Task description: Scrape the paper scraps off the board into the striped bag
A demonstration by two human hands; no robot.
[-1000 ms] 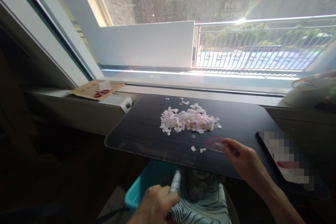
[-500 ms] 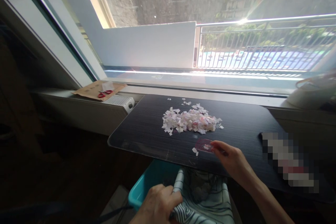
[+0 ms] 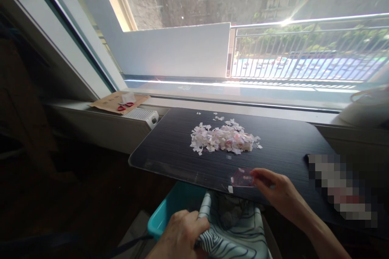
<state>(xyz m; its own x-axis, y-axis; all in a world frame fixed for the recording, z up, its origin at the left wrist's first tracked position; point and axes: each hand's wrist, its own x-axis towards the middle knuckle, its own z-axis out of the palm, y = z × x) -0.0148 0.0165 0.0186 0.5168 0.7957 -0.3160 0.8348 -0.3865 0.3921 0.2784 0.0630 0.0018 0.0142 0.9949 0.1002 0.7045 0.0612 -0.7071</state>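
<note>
A thin see-through pink plastic piece (image 3: 241, 179) is pinched in my right hand (image 3: 281, 192), close to the table's front edge. Small white paper scraps lie on and beside it, one scrap (image 3: 230, 189) right at the edge. My left hand (image 3: 184, 230) is closed on the rim of a pale bag with dark wavy lines (image 3: 240, 240). The bag's mouth opens just below the table edge; its inside is dim, with something pale in it. Behind my right hand, a heap of cut paper scraps (image 3: 223, 137) covers the middle of the dark table (image 3: 164, 145).
Left of the bag stands a turquoise bin (image 3: 158, 222). Red-handled scissors (image 3: 125, 106) rest on a brown envelope (image 3: 105, 103) on the sill, near a white radiator (image 3: 148, 118). A blurred-out object (image 3: 342, 190) lies at the table's right. A window closes off the back.
My right hand has drawn the pink plastic piece towards the table's front edge, bringing a scrap with it. My left hand stays on the bag's rim. The view has shifted slightly.
</note>
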